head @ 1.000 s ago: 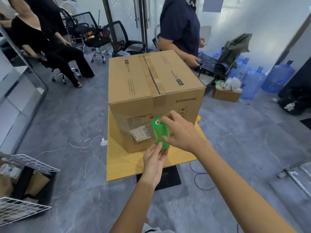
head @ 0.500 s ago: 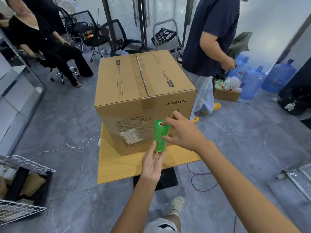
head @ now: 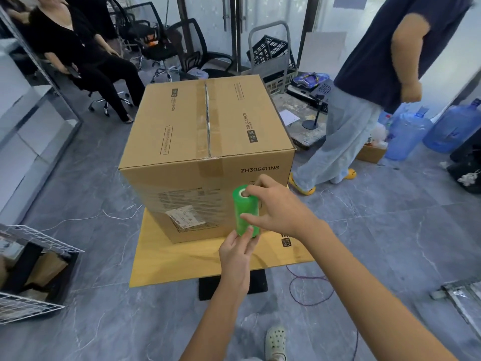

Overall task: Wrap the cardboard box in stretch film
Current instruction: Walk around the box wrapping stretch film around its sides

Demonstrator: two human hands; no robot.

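Both hands hold the green film roll upright, right hand gripping top, left hand the bottom, against the box on the surface. Lose tension and the film sags or snaps.

The lower end of the green film roll is covered by the left hand, so that grip cannot be made out. The right hand hides the cardboard box at its lower right corner. The wire basket is cut off at the frame's left edge. Small print on the box's white label is too small to read.
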